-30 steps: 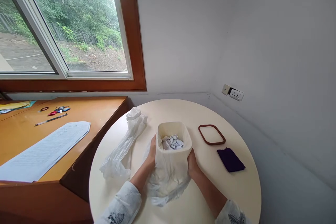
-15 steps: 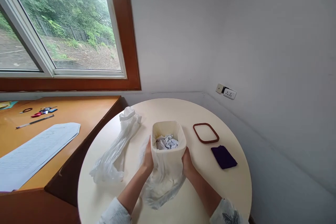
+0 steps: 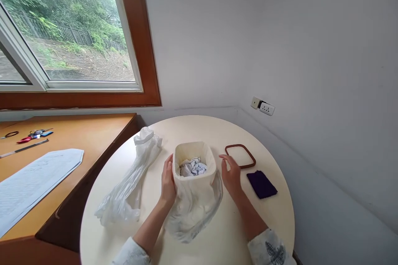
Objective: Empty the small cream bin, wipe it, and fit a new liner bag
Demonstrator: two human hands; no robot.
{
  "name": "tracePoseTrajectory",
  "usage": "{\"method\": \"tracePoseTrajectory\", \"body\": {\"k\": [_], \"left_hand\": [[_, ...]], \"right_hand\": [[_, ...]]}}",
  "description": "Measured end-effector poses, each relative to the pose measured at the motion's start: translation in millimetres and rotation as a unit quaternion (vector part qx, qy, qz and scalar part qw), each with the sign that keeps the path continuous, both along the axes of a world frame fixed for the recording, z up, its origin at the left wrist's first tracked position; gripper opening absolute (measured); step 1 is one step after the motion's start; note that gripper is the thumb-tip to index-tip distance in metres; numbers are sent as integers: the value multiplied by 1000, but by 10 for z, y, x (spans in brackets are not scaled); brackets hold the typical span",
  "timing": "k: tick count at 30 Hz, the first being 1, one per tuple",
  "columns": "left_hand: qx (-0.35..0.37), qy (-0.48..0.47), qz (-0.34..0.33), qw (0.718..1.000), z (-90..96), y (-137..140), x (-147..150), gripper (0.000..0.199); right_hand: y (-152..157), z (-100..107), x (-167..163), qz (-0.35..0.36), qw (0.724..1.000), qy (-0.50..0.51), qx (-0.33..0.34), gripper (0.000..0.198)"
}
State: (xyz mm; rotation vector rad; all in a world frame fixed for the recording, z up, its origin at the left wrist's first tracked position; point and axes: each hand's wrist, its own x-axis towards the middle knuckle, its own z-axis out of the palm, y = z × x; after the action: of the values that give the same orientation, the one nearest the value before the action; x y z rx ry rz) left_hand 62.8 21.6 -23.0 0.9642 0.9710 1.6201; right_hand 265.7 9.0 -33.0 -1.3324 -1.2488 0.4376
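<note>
From where I stand, the cream bin (image 3: 190, 150) sits toward the middle of the round worktop (image 3: 192, 126), mouth up, with crumpled paper (image 3: 193, 167) lying inside it. Clear plastic film (image 3: 189, 225) bunches around its lower front and spreads on the surface.

The person's left hand (image 3: 168, 180) lies against the bin's left wall, its fingers pointing up along the side; some of them are hidden, so I can't tell how firmly it grips. The right hand (image 3: 231, 176) is off the bin, just to its right, fingers apart and loosely bent, with nothing that I can see in its grasp. It is close to a reddish-brown frame (image 3: 252, 163) with rounded corners, lying flat; whether the two touch, I can't make out.

A dark purple cloth (image 3: 262, 184) lies beside the frame, nearer the person. To the left of the bin, a whitish plastic bag (image 3: 130, 186) stretches across the worktop. On the wooden worktop (image 3: 83, 130) under the window (image 3: 83, 29), there are written sheets (image 3: 40, 182) and a pen (image 3: 31, 146).
</note>
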Motion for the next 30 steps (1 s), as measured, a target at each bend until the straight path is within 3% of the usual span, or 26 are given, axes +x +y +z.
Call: {"method": "tracePoseTrajectory", "body": {"k": [2,4,7,9,15,18,23,27,30], "left_hand": [[10,-32,-12,999,27,-14,-30,43],[13,-45,-15,999,48,-34,-44,41],[17,-20,-19,999,69,-71,-40,39],[21,-6,-20,1000,80,-91,-33,40],[36,-8,-30,999,110,-126,-34,40],[89,10,-20,996,144,-176,-40,44],[263,163,-4,951,173,-282,-46,70],[283,284,-3,916,117,-288,-44,71],[268,302,1,915,58,-266,-30,80]], "right_hand": [[33,-14,224,-48,998,-27,1,35],[50,-55,392,-105,987,-109,-46,41],[55,-142,512,-176,925,-289,-176,45],[53,-192,529,-185,896,-338,-222,46],[54,-263,536,-159,890,-350,-245,40],[57,-278,552,-145,890,-353,-249,35],[70,-301,571,-131,894,-351,-248,28],[80,-307,579,-124,900,-341,-240,24],[75,-291,575,-116,909,-330,-227,22]]}}
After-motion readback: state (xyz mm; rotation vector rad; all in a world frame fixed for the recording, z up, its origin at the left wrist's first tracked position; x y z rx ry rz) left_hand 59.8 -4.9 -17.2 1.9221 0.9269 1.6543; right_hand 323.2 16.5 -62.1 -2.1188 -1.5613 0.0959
